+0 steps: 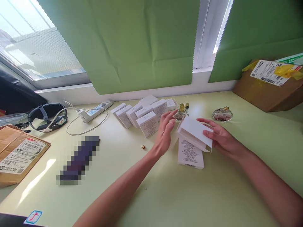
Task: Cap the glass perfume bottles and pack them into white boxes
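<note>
My right hand (219, 138) grips a white carton (193, 130), tilted, with an end flap loose near the thumb. Under it a second white carton (190, 156) lies flat, printed side up. My left hand (165, 130) is held on edge to the left of the carton, fingers stretched out, nothing in it. Just beyond the left fingertips stands a glass perfume bottle (181, 116) with a gold top, partly hidden by the hand and carton. Another perfume bottle (222, 115) rests farther right. A small gold cap (143, 147) lies left of my left hand.
Several white cartons (148, 124) stand grouped at the back. A small dark-and-gold cap (187, 105) is behind the bottle. Leftward are a power strip (97, 110), a headset (47, 118), a blurred dark object (79, 160) and a cardboard box (21, 154). Another cardboard box (272, 90) sits back right.
</note>
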